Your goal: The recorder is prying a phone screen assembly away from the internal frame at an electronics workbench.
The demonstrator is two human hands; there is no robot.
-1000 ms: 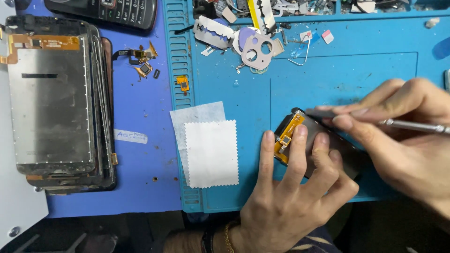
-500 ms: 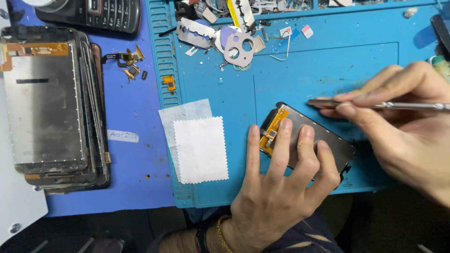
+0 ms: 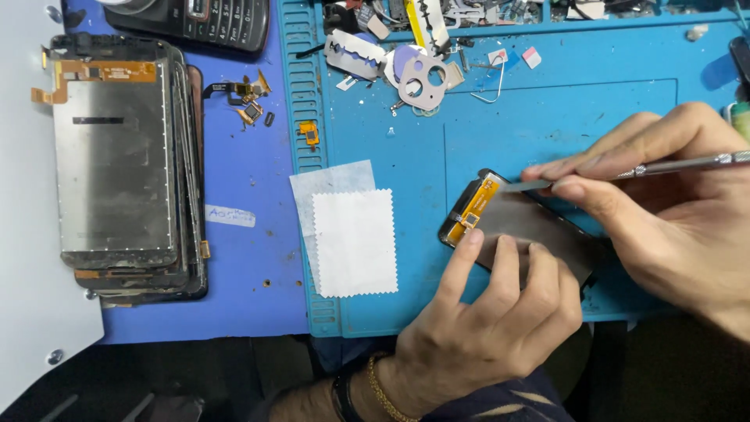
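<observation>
Pinning the phone screen module [image 3: 525, 227] flat on the blue work mat [image 3: 547, 109], your left hand [image 3: 484, 320] has its fingers spread and their tips pressed on the near edge of the dark panel; it grips nothing, only pushes down. The module lies tilted on the near right part of the mat, its orange flex strip [image 3: 476, 205] at the left end. Your right hand [image 3: 664, 211] is closed in a pen-like pinch on a thin metal tool [image 3: 664, 166], thumb and forefinger tight on the shaft, and the flat tip rests at the far edge of the module just beside the orange strip. Left of the module lie a white cloth square [image 3: 353, 242] over a translucent sheet. At the far side of the mat sit a razor blade [image 3: 355, 55] and a metal bracket with two holes [image 3: 426, 78]. On the far left a stack of old screen panels [image 3: 117, 164] rests on the darker blue surface
</observation>
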